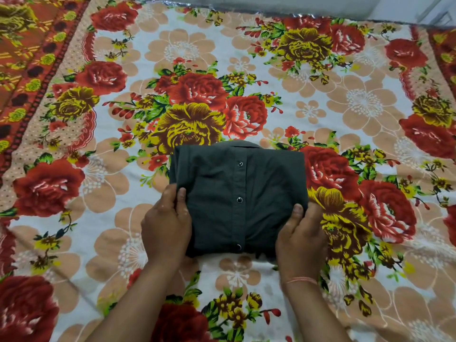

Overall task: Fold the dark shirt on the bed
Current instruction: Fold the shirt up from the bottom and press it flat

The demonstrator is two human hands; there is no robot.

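On the bedsheet (357, 102) lies the folded dark shirt (217, 206). Pinching its side edges are the left hand (165, 223) and right hand (302, 235).

Matt dark cloth shirt (237, 198), glossy snap buttons (239, 200), printed cloth bedsheet (320, 99).

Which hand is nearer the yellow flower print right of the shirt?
Right. The right hand lies beside the yellow flower; the left hand grips the opposite side of the dark shirt.
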